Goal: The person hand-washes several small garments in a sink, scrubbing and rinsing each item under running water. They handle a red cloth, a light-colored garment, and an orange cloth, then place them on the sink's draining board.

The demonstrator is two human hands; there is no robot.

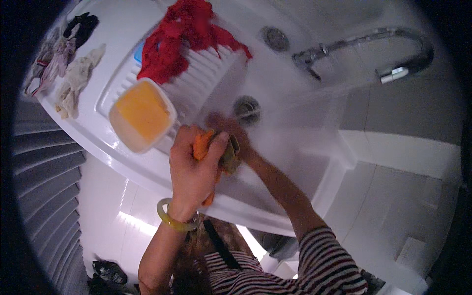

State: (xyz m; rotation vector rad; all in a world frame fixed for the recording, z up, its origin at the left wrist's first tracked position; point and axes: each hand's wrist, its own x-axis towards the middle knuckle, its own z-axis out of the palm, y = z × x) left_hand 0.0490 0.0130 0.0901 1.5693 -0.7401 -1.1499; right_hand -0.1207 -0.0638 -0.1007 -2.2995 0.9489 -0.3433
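My left hand (193, 158), with a pale yellow-green bangle (177, 217) on its wrist, grips a bunched orange cloth (202, 144) above the near side of a white laundry sink (287, 155). An olive-green part (231, 156) of the bundle sticks out past the thumb, and orange fabric hangs below the hand. My right hand (225, 123) is blurred and partly hidden behind the left one, close against the bundle. Its fingers do not show clearly. Just left of my hands, a translucent plastic tub (129, 136) holds an orange-yellow block (143, 110), apparently soap.
Red wet fabric (177, 44) lies over the ribbed washboard (206, 73), partly covering a blue item (139, 52). A thin water stream runs from the curved chrome faucet (394, 75) toward the drain (247, 109). A cream cloth (79, 81) and a black garment (82, 29) rest on the left ledge.
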